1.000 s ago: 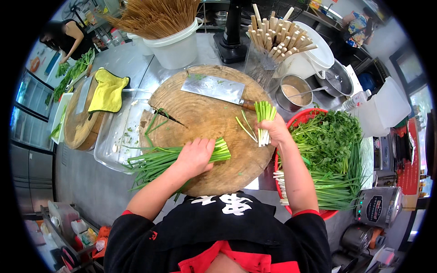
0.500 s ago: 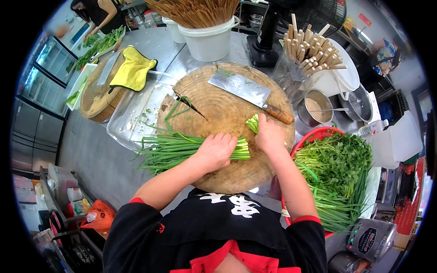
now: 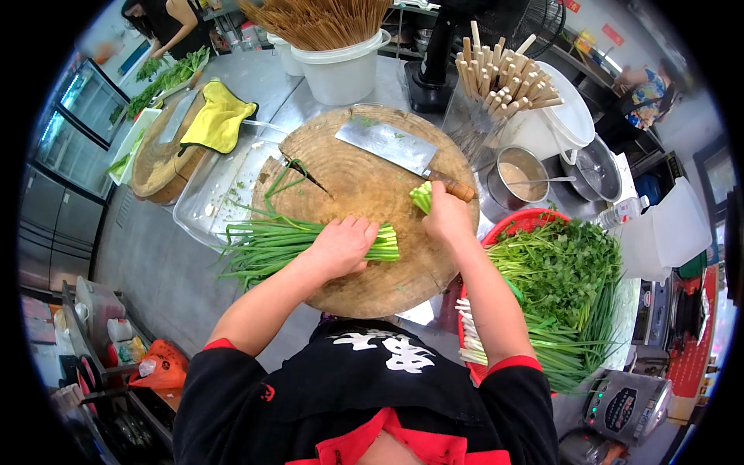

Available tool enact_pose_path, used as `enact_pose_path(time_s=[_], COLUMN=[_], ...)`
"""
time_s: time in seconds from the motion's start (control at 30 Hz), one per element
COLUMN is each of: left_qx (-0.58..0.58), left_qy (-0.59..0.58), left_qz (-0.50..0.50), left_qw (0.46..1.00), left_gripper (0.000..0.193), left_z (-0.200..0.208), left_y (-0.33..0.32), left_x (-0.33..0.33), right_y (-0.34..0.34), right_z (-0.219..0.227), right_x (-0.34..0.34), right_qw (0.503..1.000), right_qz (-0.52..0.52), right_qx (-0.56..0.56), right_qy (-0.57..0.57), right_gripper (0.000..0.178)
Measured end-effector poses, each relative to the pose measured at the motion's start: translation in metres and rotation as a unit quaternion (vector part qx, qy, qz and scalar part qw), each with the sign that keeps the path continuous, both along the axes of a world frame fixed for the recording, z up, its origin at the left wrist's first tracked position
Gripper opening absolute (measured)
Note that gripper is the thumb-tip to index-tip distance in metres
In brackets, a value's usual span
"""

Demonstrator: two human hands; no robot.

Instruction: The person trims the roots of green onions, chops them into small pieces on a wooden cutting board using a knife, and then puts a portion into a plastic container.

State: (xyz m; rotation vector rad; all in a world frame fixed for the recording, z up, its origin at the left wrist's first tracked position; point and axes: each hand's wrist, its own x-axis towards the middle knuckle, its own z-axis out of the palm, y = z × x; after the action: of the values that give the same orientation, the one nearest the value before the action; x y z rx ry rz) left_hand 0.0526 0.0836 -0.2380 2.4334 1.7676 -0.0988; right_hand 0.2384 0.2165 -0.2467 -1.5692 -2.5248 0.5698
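Note:
On a round wooden chopping board, my left hand presses down around a bundle of scallions. Their pale cut ends point right, and the green leaves hang past the board's left side. My right hand is closed on a short bunch of cut scallion pieces, held at the board's right. Just beyond it lies a cleaver, blade flat, wooden handle toward my right fingers; whether they touch it I cannot tell. A few loose leaves lie by a crack in the board.
A red basket of cilantro and scallions stands right. Behind it are a metal pot with a spoon and wooden-handled sticks. A clear tray, yellow cloth and second board are left. A co-worker handles greens.
The whole view has shifted, so the board and basket appear farther left. My right hand, still holding the cut pieces, has moved closer to the cleaver's handle. My left hand stays on the bundle.

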Motion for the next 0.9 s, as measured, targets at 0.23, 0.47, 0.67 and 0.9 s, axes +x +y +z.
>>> enact_pose_path(time_s=[0.23, 0.47, 0.67, 0.9], left_qx=[-0.016, -0.012, -0.045, 0.0], left_qy=[0.008, 0.002, 0.045, -0.034], left_qz=[0.032, 0.041, 0.026, 0.01], left_qw=[0.999, 0.999, 0.998, 0.999], left_gripper=[0.061, 0.054, 0.05, 0.074], left_z=[0.007, 0.019, 0.044, 0.001], left_y=[0.015, 0.033, 0.044, 0.064], left_x=[0.008, 0.008, 0.005, 0.008], right_y=[0.004, -0.038, -0.099, -0.195], right_z=[0.0, -0.017, -0.026, -0.029], right_x=[0.063, 0.089, 0.098, 0.085], right_qw=[0.718, 0.444, 0.299, 0.264], right_qz=[-0.107, -0.079, -0.011, 0.007], right_qx=[-0.338, -0.474, -0.475, -0.449], right_qy=[0.599, 0.756, 0.828, 0.853], right_gripper=[0.044, 0.062, 0.062, 0.064])
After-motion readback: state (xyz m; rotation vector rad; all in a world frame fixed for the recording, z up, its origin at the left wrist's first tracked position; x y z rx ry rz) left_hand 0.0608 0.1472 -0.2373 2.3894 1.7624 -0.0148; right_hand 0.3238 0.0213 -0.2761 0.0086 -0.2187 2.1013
